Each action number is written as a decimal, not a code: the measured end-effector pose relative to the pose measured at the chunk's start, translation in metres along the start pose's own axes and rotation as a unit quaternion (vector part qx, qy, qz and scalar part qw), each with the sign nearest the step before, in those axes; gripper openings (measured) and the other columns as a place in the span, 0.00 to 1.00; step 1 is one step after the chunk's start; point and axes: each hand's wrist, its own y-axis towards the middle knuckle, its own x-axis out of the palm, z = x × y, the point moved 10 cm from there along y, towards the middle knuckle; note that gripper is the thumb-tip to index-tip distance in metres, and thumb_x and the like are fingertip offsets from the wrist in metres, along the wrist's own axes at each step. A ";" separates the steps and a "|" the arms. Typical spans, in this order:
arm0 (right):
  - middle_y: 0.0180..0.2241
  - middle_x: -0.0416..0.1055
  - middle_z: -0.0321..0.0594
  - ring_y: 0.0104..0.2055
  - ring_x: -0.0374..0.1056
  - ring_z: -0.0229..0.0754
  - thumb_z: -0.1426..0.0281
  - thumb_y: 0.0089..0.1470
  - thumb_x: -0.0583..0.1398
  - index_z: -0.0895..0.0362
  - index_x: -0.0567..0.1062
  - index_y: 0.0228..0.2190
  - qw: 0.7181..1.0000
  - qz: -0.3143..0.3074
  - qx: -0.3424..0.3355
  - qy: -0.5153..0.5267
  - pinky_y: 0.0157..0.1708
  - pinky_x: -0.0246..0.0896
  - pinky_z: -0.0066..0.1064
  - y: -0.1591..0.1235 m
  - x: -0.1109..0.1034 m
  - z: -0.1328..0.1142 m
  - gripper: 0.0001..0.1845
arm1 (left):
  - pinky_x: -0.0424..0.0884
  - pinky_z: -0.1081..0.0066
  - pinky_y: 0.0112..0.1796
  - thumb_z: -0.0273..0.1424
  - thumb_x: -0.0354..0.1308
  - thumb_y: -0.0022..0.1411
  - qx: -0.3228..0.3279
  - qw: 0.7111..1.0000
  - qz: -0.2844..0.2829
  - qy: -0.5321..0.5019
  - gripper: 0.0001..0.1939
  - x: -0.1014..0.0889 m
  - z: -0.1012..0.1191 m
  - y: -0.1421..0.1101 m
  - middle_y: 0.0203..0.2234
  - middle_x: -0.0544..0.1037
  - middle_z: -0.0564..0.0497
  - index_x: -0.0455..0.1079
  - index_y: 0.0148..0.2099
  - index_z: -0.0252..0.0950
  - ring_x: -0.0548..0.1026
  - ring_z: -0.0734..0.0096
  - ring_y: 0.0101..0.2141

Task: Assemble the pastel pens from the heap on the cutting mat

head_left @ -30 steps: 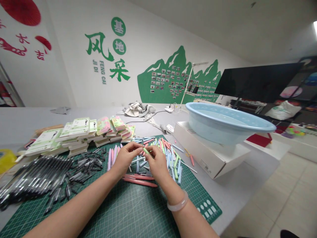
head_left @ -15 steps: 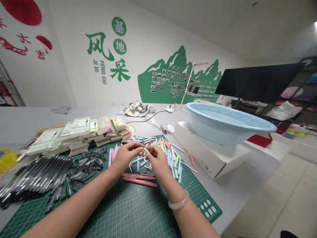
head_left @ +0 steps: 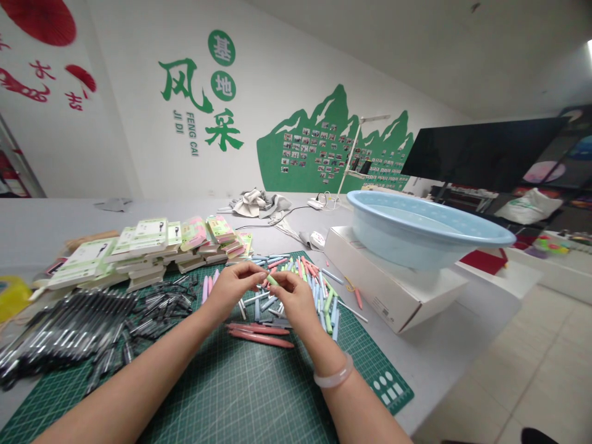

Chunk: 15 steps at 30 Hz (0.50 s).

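Cutting mat (head_left: 240, 394) beneath; left hand (head_left: 232, 288), right hand (head_left: 296, 301) pinch green pen (head_left: 272, 280) (unchanged).

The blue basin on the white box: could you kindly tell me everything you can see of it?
The basin is a wide, round, pale blue tub of what looks like plastic, with a broad flared rim. It stands open side up on the white box, its rim overhanging the box's edge. Nothing shows inside, though its bottom is hidden. Only the box touches it.
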 end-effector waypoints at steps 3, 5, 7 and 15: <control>0.28 0.74 0.37 0.28 0.67 0.38 0.72 0.42 0.62 0.56 0.77 0.31 0.998 -0.015 0.029 0.044 0.31 0.61 0.31 0.001 0.003 0.003 0.09 | 0.69 0.73 0.28 0.37 0.61 0.51 -0.004 1.000 -0.008 -0.002 0.11 0.003 0.000 -0.001 0.27 0.76 0.50 0.74 0.34 0.35 0.72 0.69 0.29; 0.28 0.74 0.38 0.27 0.67 0.37 0.71 0.41 0.63 0.57 0.77 0.32 0.995 -0.020 0.046 0.084 0.30 0.61 0.30 0.001 0.004 0.006 0.11 | 0.69 0.74 0.28 0.36 0.60 0.52 -0.017 1.000 -0.008 -0.023 0.13 0.003 -0.002 -0.001 0.29 0.76 0.50 0.73 0.40 0.36 0.72 0.69 0.31; 0.28 0.75 0.39 0.27 0.67 0.37 0.70 0.40 0.64 0.58 0.77 0.32 0.990 -0.024 0.057 0.124 0.30 0.60 0.30 0.002 0.004 0.008 0.12 | 0.69 0.73 0.28 0.36 0.60 0.53 -0.030 0.998 -0.006 -0.047 0.17 0.002 -0.005 0.000 0.31 0.76 0.50 0.69 0.45 0.37 0.73 0.69 0.32; 0.29 0.75 0.42 0.28 0.69 0.37 0.68 0.42 0.65 0.60 0.76 0.34 0.974 -0.021 0.095 0.203 0.31 0.62 0.29 0.000 0.001 0.013 0.14 | 0.70 0.73 0.28 0.36 0.57 0.53 -0.037 0.999 0.026 -0.022 0.14 -0.010 -0.015 0.004 0.29 0.75 0.50 0.69 0.41 0.35 0.73 0.69 0.31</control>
